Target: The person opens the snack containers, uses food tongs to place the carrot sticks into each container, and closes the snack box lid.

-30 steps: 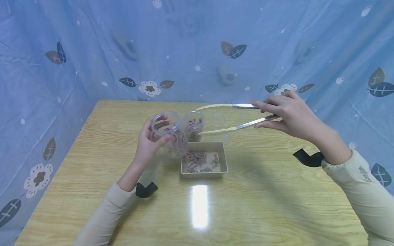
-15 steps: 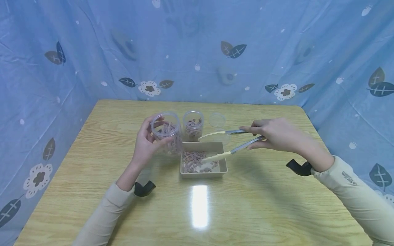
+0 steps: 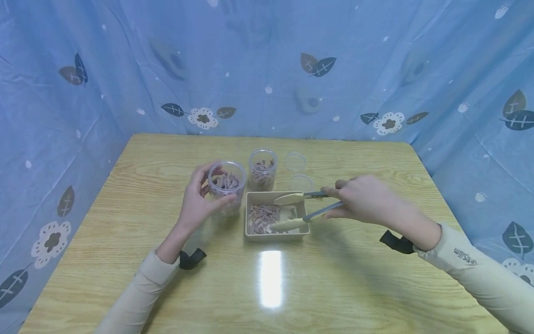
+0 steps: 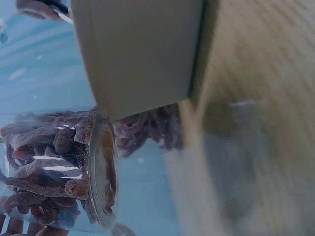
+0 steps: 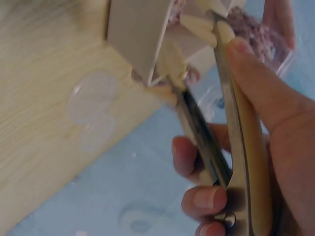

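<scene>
My left hand [image 3: 199,197] grips a clear plastic jar [image 3: 227,189] by its side, fingers behind and thumb in front. Brownish dried strips fill much of it, plain in the left wrist view, where the jar [image 4: 49,167] looms large. Tongs [image 3: 323,211] with metal arms and cream tips are held in my right hand [image 3: 363,199]. Their two tips are spread apart inside a beige rectangular box [image 3: 277,237], over more of the dried strips [image 3: 263,219]. In the right wrist view my thumb and fingers wrap the tongs' arms [image 5: 236,123].
Behind the box stands a second clear jar [image 3: 263,171] partly filled with similar strips. Two clear round lids [image 3: 295,162] lie to its right on the wooden table [image 3: 354,287]. A blue patterned curtain [image 3: 267,60] surrounds the table's back and sides.
My right hand has brought the tongs down and leftward from above the rear jar into the box. My left hand's jar, tilted earlier, now stands more upright and a little lower.
</scene>
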A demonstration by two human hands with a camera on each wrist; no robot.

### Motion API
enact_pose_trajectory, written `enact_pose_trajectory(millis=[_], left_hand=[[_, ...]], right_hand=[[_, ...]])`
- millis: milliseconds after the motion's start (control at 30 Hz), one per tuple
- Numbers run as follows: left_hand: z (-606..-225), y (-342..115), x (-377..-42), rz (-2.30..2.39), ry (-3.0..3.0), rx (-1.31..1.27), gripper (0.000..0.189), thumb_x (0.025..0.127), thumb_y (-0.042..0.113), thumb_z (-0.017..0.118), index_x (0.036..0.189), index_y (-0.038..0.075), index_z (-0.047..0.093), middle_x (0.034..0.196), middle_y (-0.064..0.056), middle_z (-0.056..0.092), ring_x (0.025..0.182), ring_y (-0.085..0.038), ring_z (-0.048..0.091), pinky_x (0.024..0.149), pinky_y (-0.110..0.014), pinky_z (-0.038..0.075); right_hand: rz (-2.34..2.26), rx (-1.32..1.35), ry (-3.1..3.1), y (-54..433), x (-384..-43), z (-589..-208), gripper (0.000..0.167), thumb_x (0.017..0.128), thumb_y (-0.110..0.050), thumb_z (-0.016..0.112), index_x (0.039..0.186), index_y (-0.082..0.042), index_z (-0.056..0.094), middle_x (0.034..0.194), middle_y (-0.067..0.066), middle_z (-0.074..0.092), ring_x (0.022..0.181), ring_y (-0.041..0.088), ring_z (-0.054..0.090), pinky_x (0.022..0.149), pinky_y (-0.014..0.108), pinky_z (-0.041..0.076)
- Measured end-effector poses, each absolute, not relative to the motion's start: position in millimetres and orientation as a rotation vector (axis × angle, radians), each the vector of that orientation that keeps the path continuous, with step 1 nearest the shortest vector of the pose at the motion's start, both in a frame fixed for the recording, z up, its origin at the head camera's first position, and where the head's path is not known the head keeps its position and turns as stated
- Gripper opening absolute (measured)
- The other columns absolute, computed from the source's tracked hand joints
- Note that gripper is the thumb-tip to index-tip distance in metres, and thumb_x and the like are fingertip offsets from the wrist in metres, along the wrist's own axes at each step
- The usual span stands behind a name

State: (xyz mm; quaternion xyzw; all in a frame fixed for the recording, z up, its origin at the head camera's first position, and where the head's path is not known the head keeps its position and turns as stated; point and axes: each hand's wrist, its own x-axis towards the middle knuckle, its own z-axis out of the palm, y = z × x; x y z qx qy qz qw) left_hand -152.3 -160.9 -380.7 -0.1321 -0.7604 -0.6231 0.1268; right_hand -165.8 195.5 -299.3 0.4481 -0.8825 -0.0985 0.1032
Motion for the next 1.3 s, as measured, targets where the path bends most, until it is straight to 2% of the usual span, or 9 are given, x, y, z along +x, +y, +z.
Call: enact_pose_trajectory(millis=[67,233,367,567,733,900,1067,1300], left_hand=[[-385,-162,-152,-1.806,-2.236,-0.376,0.077,0.066,0.005,0.082,0.133,0.014,0.045,0.126,-0.011,0.049,0.118,-0.027,0.048,0.098,-0.028,0.046],[-396,-161,-150,-1.808,-2.277,-0.376,0.076,0.066,0.012,0.083,0.132,0.017,0.046,0.127,-0.007,0.049,0.118,-0.027,0.048,0.099,-0.039,0.045],[-400,-159,-149,-1.812,-2.301,-0.373,0.075,0.068,0.014,0.083,0.133,0.019,0.046,0.127,-0.005,0.049,0.118,-0.021,0.048,0.097,-0.043,0.045],[-402,-158,-149,-1.844,-2.305,-0.351,0.076,0.067,0.009,0.082,0.133,0.016,0.046,0.128,-0.011,0.047,0.118,-0.019,0.048,0.098,-0.040,0.045],[-402,-158,-150,-1.860,-2.302,-0.341,0.077,0.067,0.004,0.081,0.134,0.013,0.044,0.129,-0.011,0.046,0.120,-0.024,0.047,0.098,-0.036,0.046],[-401,-160,-150,-1.863,-2.294,-0.336,0.074,0.068,0.006,0.081,0.133,0.014,0.045,0.129,-0.013,0.047,0.119,-0.030,0.047,0.095,-0.028,0.047],[-400,-161,-149,-1.873,-2.276,-0.332,0.072,0.068,0.009,0.082,0.131,0.015,0.047,0.128,-0.010,0.047,0.118,-0.025,0.048,0.095,-0.025,0.047],[-402,-158,-149,-1.877,-2.273,-0.367,0.072,0.069,0.008,0.081,0.132,0.014,0.045,0.128,-0.012,0.046,0.117,-0.024,0.048,0.095,-0.028,0.047]], right_hand=[[-0.313,1.300,-2.603,191,-163,-302,0.050,0.069,-0.059,0.069,0.093,-0.016,0.068,0.056,-0.005,0.046,0.039,0.007,0.030,0.032,0.022,0.024],[-0.343,1.285,-2.628,181,-158,-305,0.049,0.069,-0.059,0.069,0.088,-0.014,0.066,0.053,-0.004,0.042,0.040,0.008,0.028,0.032,0.022,0.023],[-0.337,1.281,-2.664,173,-157,-306,0.054,0.069,-0.061,0.067,0.095,-0.013,0.068,0.055,-0.003,0.045,0.040,0.008,0.030,0.032,0.022,0.024],[-0.323,1.271,-2.762,166,-158,-312,0.061,0.070,-0.061,0.066,0.109,-0.015,0.068,0.059,-0.004,0.048,0.042,0.008,0.031,0.033,0.021,0.024],[-0.322,1.288,-2.766,162,-162,-315,0.060,0.070,-0.059,0.068,0.111,-0.015,0.067,0.064,-0.002,0.052,0.042,0.009,0.031,0.034,0.021,0.023],[-0.317,1.335,-2.728,158,-168,-317,0.059,0.069,-0.059,0.069,0.108,-0.015,0.067,0.064,-0.001,0.054,0.042,0.009,0.031,0.035,0.020,0.020],[-0.243,1.399,-2.726,154,-182,-319,0.062,0.067,-0.062,0.069,0.109,-0.017,0.067,0.064,-0.002,0.055,0.043,0.007,0.030,0.036,0.018,0.018],[-0.100,1.466,-2.856,160,-204,-322,0.067,0.065,-0.064,0.068,0.118,-0.024,0.065,0.072,-0.004,0.056,0.050,0.005,0.042,0.038,0.019,0.028]])
